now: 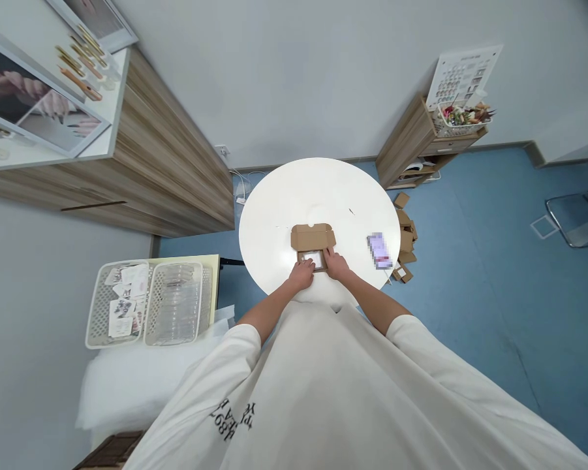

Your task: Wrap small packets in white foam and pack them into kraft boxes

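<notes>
Box [313, 245], lid [313, 235] open, on the table [294, 189], with left hand [302, 273] and right hand [337, 266] at opposite sides, whether gripping or merely resting unclear; light, even pressure should keep the contents [316, 258] flat.

left hand [302, 275] and right hand [337, 265] touch an open, brown, rectangular cardboard box [313, 243], white contents [314, 257] between their fingers.

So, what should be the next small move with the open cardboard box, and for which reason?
Probably the left hand should gently settle the whitish contents inside the cardboard box: its fingers already reach over them, the right hand is at the box's right side, and the lid is open.
</notes>
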Demonstrator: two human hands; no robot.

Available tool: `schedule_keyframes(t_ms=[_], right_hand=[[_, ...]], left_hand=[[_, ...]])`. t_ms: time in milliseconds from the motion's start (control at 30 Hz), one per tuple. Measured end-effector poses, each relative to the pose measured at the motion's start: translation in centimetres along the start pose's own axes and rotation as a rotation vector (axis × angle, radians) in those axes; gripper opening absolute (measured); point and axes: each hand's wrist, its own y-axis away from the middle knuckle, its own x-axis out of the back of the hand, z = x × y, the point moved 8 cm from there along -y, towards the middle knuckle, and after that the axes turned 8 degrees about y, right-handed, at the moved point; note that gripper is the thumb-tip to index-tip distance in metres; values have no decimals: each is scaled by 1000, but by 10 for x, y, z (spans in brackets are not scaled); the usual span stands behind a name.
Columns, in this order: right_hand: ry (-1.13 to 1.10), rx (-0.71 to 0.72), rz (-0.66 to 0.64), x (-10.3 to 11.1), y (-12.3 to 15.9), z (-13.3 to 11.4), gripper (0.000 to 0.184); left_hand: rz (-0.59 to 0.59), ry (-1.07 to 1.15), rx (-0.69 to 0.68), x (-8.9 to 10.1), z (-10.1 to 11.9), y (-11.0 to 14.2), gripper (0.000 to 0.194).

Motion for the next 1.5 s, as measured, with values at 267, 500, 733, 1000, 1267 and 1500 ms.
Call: schedule_keyframes(t_ms=[267, 500, 733, 1000, 1267, 1500], right_hand=[[-154, 37, 161, 0, 10, 6, 81], [-747, -339, 355, 12, 2, 54, 59], [-1112, -250, 240, 32, -19, 49, 46], [-1280, -331, 216, 23, -16, 44, 39], [-1438, -387, 129, 27, -7, 48, 39], [-1536, -344, 69, 28, -10, 49, 69]], left_hand=[[28, 83, -50, 2, -5, 0, 34], [532, 520, 402, 51, -69, 10, 33], [395, 979, 601, 47, -100, -5, 47], [397, 1086, 445, 43, -79, -12, 45], [411, 1282, 596, 48, -97, -6, 50], [361, 1459, 575, 53, -103, -6, 75]])
